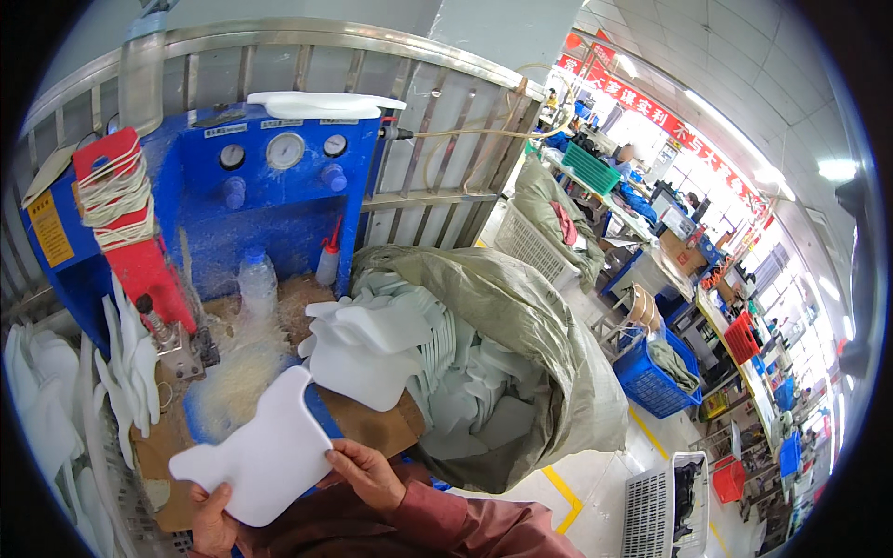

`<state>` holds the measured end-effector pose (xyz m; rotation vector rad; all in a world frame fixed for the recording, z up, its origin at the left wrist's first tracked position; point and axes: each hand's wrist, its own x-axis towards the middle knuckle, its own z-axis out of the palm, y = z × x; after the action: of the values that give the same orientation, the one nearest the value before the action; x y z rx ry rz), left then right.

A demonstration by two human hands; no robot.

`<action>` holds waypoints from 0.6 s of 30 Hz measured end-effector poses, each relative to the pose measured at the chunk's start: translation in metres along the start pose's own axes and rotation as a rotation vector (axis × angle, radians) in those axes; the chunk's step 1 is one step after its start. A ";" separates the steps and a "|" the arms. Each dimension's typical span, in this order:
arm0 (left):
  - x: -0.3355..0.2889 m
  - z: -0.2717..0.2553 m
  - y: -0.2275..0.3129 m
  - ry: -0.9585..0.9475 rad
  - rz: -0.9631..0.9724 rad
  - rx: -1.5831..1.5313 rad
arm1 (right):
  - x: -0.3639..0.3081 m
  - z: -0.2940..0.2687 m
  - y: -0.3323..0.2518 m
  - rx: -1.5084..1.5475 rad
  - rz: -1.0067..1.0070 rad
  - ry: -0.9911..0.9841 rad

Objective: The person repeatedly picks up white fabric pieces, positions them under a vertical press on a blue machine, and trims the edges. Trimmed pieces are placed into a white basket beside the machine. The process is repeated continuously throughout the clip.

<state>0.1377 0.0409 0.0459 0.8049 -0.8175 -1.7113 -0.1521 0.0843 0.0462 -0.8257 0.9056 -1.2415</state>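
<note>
A flat white foam-like piece with a curved, notched outline is held out in front of me, tilted. My left hand pinches its lower left edge, thumb on top. At its right edge, my right hand grips it between thumb and fingers. Beyond the piece, a pile of similar white pieces rests at the mouth of a large grey-green sack, which holds more of them. The held piece partly covers a blue work surface strewn with pale shavings.
A blue machine with several gauges stands ahead, with a red, cord-wrapped arm at its left. A clear bottle and a red-nozzled bottle stand inside. More white pieces fill the left. Baskets, including a blue one, stand right.
</note>
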 end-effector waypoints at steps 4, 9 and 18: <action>-0.002 0.002 0.015 0.019 0.010 0.206 | 0.017 0.002 -0.018 -0.030 0.037 -0.168; -0.012 -0.006 0.040 0.006 0.015 0.554 | 0.050 0.011 -0.029 -0.493 0.002 -0.142; -0.017 -0.015 0.079 0.228 0.079 0.497 | 0.103 0.064 -0.025 -0.224 0.023 -0.114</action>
<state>0.1936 0.0364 0.1054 1.2585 -1.1161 -1.3274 -0.0954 -0.0193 0.0835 -1.0501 0.9692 -1.0740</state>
